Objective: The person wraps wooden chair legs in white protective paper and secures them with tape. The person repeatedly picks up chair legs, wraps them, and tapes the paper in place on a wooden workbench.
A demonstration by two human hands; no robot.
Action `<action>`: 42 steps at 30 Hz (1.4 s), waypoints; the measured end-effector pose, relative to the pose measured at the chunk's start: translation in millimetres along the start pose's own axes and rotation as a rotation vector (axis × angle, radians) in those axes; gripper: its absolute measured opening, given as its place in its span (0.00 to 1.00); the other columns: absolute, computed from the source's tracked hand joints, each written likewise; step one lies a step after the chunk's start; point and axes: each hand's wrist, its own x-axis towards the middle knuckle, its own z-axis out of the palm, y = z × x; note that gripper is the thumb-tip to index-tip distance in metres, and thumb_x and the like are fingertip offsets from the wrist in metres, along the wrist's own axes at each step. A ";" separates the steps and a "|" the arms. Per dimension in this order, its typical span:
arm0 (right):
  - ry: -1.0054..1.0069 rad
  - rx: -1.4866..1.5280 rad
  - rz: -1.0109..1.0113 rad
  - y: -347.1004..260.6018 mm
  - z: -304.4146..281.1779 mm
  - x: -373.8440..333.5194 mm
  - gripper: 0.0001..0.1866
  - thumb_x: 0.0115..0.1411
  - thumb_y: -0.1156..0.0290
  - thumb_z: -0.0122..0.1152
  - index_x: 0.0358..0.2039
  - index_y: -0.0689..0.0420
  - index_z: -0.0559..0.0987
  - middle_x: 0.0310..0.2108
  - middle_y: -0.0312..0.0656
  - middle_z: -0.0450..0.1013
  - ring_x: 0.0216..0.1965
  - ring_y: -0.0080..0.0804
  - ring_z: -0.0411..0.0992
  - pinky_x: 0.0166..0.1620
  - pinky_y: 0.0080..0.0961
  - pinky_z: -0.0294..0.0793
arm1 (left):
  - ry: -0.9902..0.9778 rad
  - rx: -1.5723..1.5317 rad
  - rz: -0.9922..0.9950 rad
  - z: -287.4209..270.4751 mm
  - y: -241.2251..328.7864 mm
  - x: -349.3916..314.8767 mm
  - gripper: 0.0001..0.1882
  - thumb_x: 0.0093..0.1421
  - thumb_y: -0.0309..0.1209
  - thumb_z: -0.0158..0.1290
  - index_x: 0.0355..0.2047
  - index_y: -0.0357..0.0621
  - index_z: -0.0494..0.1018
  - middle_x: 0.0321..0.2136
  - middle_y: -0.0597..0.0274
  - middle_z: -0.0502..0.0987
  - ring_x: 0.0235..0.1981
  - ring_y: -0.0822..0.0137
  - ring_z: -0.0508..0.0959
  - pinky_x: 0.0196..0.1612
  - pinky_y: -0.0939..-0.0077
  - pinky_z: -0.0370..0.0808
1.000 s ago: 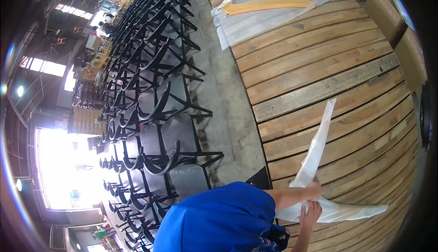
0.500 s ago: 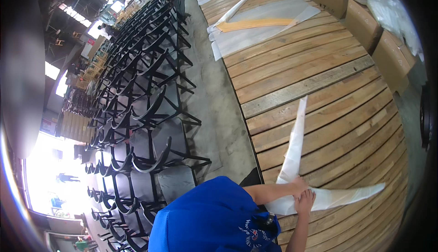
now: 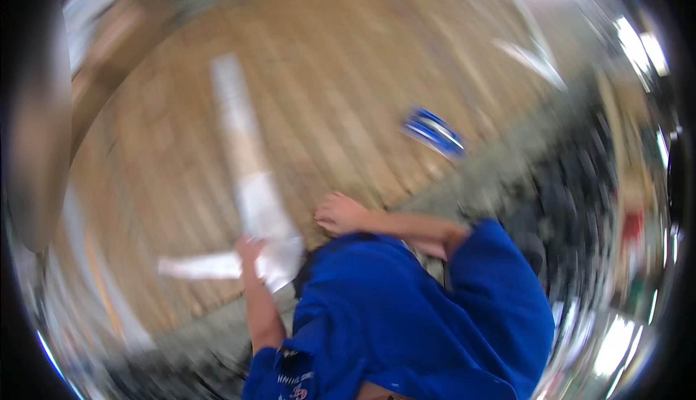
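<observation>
A V-shaped piece wrapped in white sheet (image 3: 264, 208) lies on the slatted wooden table, one arm pointing away from me and the shorter one to the left. A tan stretch shows between the white parts of its far-pointing arm. At the inner corner of the V, my left hand (image 3: 251, 249) is closed on the piece, its fingers blurred. My right hand (image 3: 341, 214) is apart from it, over the table near my body, with fingers curled and nothing visible in them. Further right on the table rests a blue object (image 3: 435, 133), too smeared to identify.
The slatted table (image 3: 326, 110) spreads in front of me. Another white wrapped piece (image 3: 533, 56) lies at the far right. On the left, a yellowish strip (image 3: 101, 284) lies on pale sheeting. A brown box (image 3: 109, 52) stands beyond the far left edge; dark chairs (image 3: 573, 190) are at right.
My view has swung round strongly, so the table now fills the front. My right hand has come away from the wrapped piece, while my left hand stays on it. The blue object has come into view.
</observation>
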 end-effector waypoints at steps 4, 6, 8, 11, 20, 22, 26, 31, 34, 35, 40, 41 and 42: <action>0.141 -0.308 0.469 97.5 -98.6 -115.5 0.10 0.57 0.62 0.59 0.31 0.53 0.82 0.33 0.45 0.78 0.39 0.48 0.75 0.43 0.45 0.75 | -0.074 0.181 -0.237 -60.1 74.6 -18.5 0.47 0.41 0.47 0.75 0.55 0.30 0.69 0.49 0.40 0.78 0.51 0.44 0.78 0.55 0.58 0.75; 0.410 -0.265 0.789 145.6 -131.7 -152.2 0.11 0.59 0.59 0.59 0.32 0.52 0.83 0.33 0.45 0.79 0.41 0.48 0.77 0.45 0.43 0.77 | 0.046 0.336 -0.205 -59.6 42.6 -33.4 0.47 0.43 0.47 0.74 0.57 0.32 0.68 0.51 0.41 0.77 0.53 0.44 0.77 0.56 0.56 0.74; 0.456 -0.459 0.929 167.6 -179.3 -200.6 0.10 0.59 0.59 0.62 0.36 0.48 0.84 0.36 0.41 0.80 0.43 0.45 0.77 0.48 0.43 0.76 | -0.075 0.316 -0.299 -70.8 86.2 -24.1 0.49 0.43 0.51 0.72 0.59 0.33 0.67 0.55 0.43 0.75 0.57 0.45 0.75 0.57 0.54 0.73; 0.318 -0.675 0.956 180.4 -218.9 -202.3 0.13 0.60 0.56 0.62 0.42 0.46 0.84 0.39 0.39 0.81 0.46 0.44 0.76 0.52 0.44 0.74 | 0.034 0.448 -0.217 -65.9 54.9 -34.3 0.45 0.44 0.51 0.72 0.57 0.38 0.68 0.54 0.47 0.76 0.56 0.46 0.75 0.56 0.52 0.73; -0.260 -0.257 1.157 257.1 -234.0 -203.6 0.17 0.64 0.52 0.59 0.43 0.49 0.85 0.39 0.43 0.82 0.43 0.44 0.80 0.45 0.40 0.77 | -0.107 0.472 -0.398 -92.4 123.7 -34.7 0.43 0.42 0.52 0.72 0.53 0.39 0.70 0.52 0.46 0.77 0.52 0.45 0.77 0.53 0.51 0.74; -0.161 -0.223 1.115 253.3 -236.9 -213.5 0.18 0.63 0.51 0.60 0.43 0.50 0.85 0.37 0.44 0.82 0.41 0.46 0.80 0.44 0.40 0.77 | -0.121 0.443 -0.410 -101.3 133.9 -35.8 0.43 0.42 0.51 0.72 0.53 0.39 0.70 0.51 0.46 0.77 0.53 0.45 0.77 0.53 0.51 0.74; -0.015 -0.021 1.240 248.9 -246.9 -257.3 0.18 0.61 0.51 0.62 0.40 0.52 0.85 0.36 0.44 0.82 0.41 0.47 0.80 0.44 0.38 0.77 | -0.087 0.414 -0.404 -99.6 131.1 -43.7 0.43 0.43 0.51 0.72 0.54 0.39 0.69 0.51 0.44 0.77 0.52 0.43 0.77 0.53 0.51 0.74; -0.152 -0.314 1.416 236.5 -245.4 -277.1 0.20 0.61 0.48 0.59 0.42 0.47 0.85 0.41 0.43 0.82 0.45 0.47 0.79 0.47 0.41 0.78 | -0.025 0.444 -0.272 -90.3 90.0 -41.2 0.41 0.44 0.49 0.72 0.53 0.40 0.69 0.51 0.45 0.76 0.52 0.44 0.76 0.53 0.52 0.74; -0.173 -0.408 1.549 228.6 -233.2 -249.4 0.22 0.61 0.45 0.56 0.46 0.43 0.85 0.45 0.42 0.81 0.50 0.46 0.78 0.50 0.43 0.77 | -0.079 0.407 -0.257 -89.0 83.7 -35.5 0.41 0.44 0.49 0.71 0.53 0.40 0.69 0.51 0.44 0.75 0.52 0.44 0.76 0.53 0.52 0.74; -0.146 -0.416 1.577 233.7 -227.7 -243.3 0.22 0.61 0.45 0.56 0.46 0.44 0.85 0.46 0.43 0.81 0.50 0.47 0.78 0.50 0.42 0.77 | -0.097 0.388 -0.258 -91.0 80.1 -32.3 0.41 0.45 0.49 0.71 0.53 0.40 0.70 0.51 0.44 0.76 0.52 0.44 0.76 0.53 0.52 0.74; 0.042 -0.600 1.528 213.2 -230.3 -217.2 0.23 0.62 0.47 0.56 0.41 0.53 0.84 0.44 0.48 0.81 0.47 0.51 0.79 0.46 0.46 0.78 | -0.034 0.298 -0.177 -79.9 56.6 -48.7 0.40 0.45 0.52 0.70 0.52 0.40 0.71 0.51 0.46 0.76 0.52 0.45 0.76 0.52 0.52 0.74; -0.028 -0.656 1.550 221.6 -220.7 -232.1 0.21 0.62 0.49 0.57 0.40 0.52 0.84 0.42 0.48 0.81 0.46 0.51 0.79 0.45 0.47 0.78 | -0.007 0.307 -0.164 -78.7 61.5 -50.3 0.40 0.45 0.53 0.69 0.52 0.41 0.71 0.50 0.47 0.76 0.52 0.46 0.76 0.51 0.53 0.74; 0.019 -0.603 1.594 227.4 -209.4 -244.1 0.19 0.61 0.50 0.57 0.38 0.52 0.85 0.41 0.47 0.82 0.45 0.51 0.80 0.45 0.46 0.78 | 0.006 0.338 -0.184 -79.1 66.9 -53.1 0.39 0.46 0.52 0.69 0.52 0.43 0.70 0.49 0.49 0.76 0.52 0.47 0.75 0.52 0.53 0.74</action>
